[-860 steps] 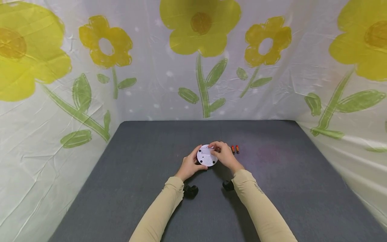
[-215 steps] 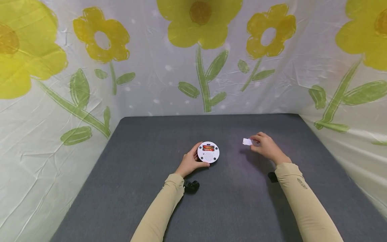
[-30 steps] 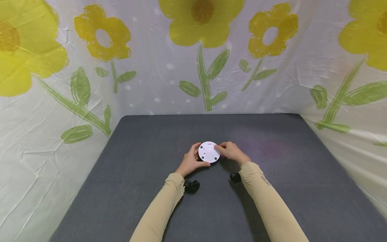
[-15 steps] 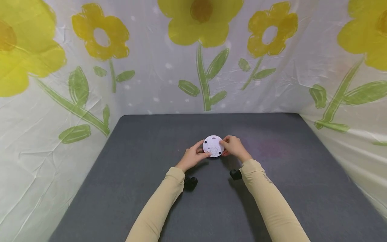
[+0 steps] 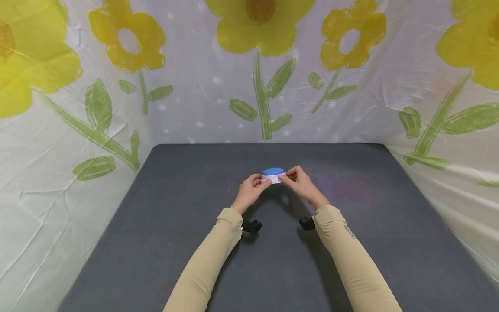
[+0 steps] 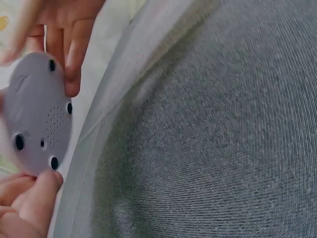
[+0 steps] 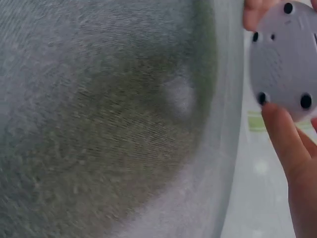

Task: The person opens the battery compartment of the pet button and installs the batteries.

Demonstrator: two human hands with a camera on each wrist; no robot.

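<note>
Between both hands is a round push-button buzzer [image 5: 274,178] with a blue domed top and a white base, raised above the table with its blue side up. My left hand [image 5: 248,191] pinches its left edge. The right hand [image 5: 304,186] pinches the opposite edge between thumb and fingers. From below, the left wrist view shows the buzzer's white underside [image 6: 35,106] with black round feet and a patch of small speaker holes. In the right wrist view the same underside [image 7: 282,62] is seen, with a right fingertip at its rim. The batteries are hidden inside.
A dark grey cloth-covered table [image 5: 187,208] lies under the hands. Behind it and at the sides hangs a white curtain [image 5: 195,104] printed with yellow flowers. A black wrist camera [image 5: 252,226] is on the left wrist, another black camera [image 5: 306,223] on the right.
Earlier the buzzer lay underside up, its battery bay open with two batteries in it, then covered. Over the last half second both hands have lifted it and turned it blue side up.
</note>
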